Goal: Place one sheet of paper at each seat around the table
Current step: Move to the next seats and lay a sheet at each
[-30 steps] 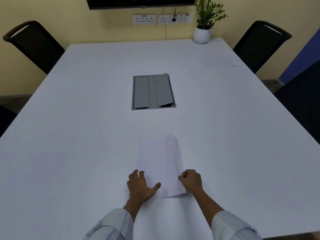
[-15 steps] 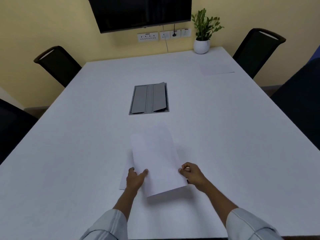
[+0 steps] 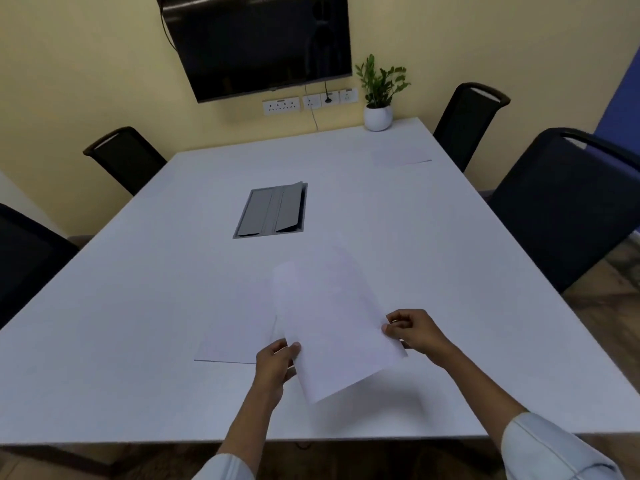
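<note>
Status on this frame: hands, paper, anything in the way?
Left hand and right hand both grip lifted paper. One sheet flat at near seat, another far right. Nothing in the way.

You hold thin, matt white paper sheets (image 3: 332, 327) that flex between your hands above the smooth, matt white laminate table (image 3: 138, 306). At its centre sits a brushed grey metal cable hatch (image 3: 272, 211). The black chairs (image 3: 568, 206) on the right look like matt mesh cloth. On the far wall the black screen (image 3: 263, 39) is glossy, and the round white plant pot (image 3: 378, 117) looks like smooth ceramic.
</note>
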{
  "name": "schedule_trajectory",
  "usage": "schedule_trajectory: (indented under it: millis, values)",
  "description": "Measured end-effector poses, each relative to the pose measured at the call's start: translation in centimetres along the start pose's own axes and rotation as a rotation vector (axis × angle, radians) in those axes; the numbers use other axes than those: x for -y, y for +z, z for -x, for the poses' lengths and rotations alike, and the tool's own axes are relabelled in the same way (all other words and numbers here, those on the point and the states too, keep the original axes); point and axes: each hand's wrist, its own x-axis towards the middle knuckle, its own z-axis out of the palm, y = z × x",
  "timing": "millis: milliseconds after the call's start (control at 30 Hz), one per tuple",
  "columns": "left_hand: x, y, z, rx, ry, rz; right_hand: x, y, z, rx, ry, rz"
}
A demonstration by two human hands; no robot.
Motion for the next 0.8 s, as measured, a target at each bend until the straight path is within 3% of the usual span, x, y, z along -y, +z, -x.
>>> schedule_trajectory:
  millis: [400, 800]
  values:
    - [6.8, 15.1, 14.1, -0.176, 0.11, 0.151, 1.6, -14.9, 11.5, -0.058, -0.149, 0.24]
    - [7.3, 34.7, 17.8, -0.125, 0.228, 0.138, 1.0, -36.7, 11.8, 0.001, -0.308, 0.37]
